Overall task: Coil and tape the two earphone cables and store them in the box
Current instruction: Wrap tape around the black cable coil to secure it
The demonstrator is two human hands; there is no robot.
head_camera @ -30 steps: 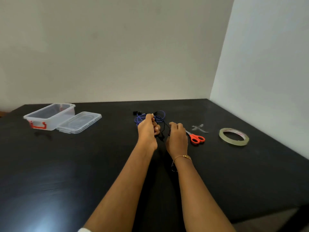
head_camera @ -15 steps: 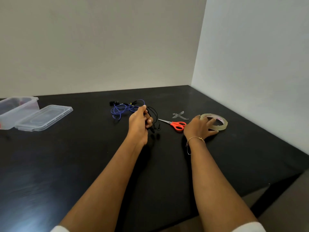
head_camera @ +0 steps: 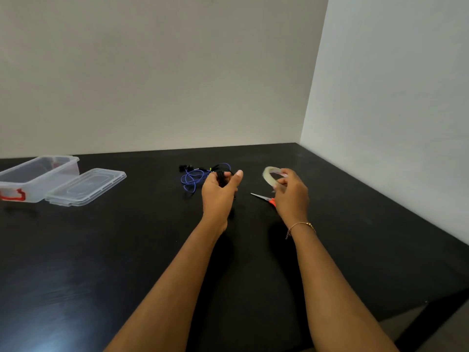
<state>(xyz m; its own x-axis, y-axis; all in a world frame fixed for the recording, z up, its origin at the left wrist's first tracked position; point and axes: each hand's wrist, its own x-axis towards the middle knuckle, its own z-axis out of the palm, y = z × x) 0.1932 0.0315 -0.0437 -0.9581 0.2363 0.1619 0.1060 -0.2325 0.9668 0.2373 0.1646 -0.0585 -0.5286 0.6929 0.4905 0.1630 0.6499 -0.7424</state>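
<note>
Black earphone cable (head_camera: pixel 222 177) prob. coiled in left hand (head_camera: pixel 218 194); blue cable (head_camera: pixel 190 179) loose.

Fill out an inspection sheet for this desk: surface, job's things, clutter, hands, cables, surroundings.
Surface: black table, glossy, glare near the left front.
Job's things: clear box with red latch, open, at far left; its lid lies beside it. Tape roll lifted off the table. Scissors with orange handles lie under the right hand, partly hidden.
Clutter: nothing seen.
Hands: left hand grips the coiled black earphone cable, thumb raised. Right hand holds the tape roll.
Cables: blue earphone cable loose and uncoiled on the table behind the left hand.
Surroundings: plain walls meeting at a corner; bracelet on the right wrist.
</note>
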